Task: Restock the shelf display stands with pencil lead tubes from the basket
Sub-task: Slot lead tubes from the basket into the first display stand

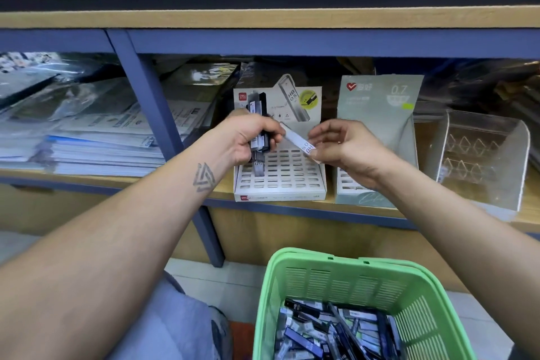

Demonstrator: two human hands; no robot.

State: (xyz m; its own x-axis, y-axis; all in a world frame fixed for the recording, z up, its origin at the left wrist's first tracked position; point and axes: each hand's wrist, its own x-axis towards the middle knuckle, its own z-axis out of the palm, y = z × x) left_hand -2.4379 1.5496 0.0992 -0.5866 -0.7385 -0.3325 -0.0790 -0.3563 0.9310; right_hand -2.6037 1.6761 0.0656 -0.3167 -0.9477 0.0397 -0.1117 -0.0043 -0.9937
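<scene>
The left hand (248,137) is gripping a bundle of dark lead tubes (258,126), fingers curled round them, above the white display stand (280,175). The right hand (336,146) is pinching one white tube (296,139) at its lower end; its other end is touching the left fingers. Below, the green basket (350,280) is holding more tubes.

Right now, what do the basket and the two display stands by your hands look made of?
Basket: green moulded plastic, slotted walls, slight sheen. White slotted stand: printed cardboard, matte, folded edges. Clear stand: probably acrylic, transparent and glossy.
</scene>
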